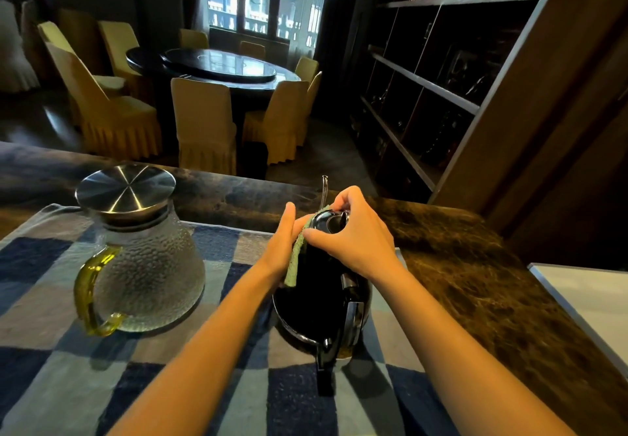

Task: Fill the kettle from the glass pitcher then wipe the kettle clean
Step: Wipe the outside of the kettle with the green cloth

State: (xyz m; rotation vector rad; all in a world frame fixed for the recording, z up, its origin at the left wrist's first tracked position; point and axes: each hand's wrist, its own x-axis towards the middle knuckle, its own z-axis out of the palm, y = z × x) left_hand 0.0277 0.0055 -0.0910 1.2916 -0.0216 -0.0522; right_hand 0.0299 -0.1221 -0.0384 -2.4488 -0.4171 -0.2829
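A black kettle (319, 303) with a chrome handle stands on the checked blue cloth (51, 384), its thin spout pointing away from me. A green wiping cloth (295, 262) hangs over the kettle's upper left side. My left hand (283, 241) presses flat against that cloth with straight fingers. My right hand (353, 235) curls over the kettle's top and pinches the cloth's upper edge by the lid. To the left stands the textured glass pitcher (146, 265), upright, with a steel lid and a yellow-green handle.
The cloth lies on a dark marbled counter (475, 282). A pale surface (594, 296) adjoins the counter at the right. Beyond the counter are a round dining table (217, 65) with covered chairs and dark shelving (441, 78) on the right.
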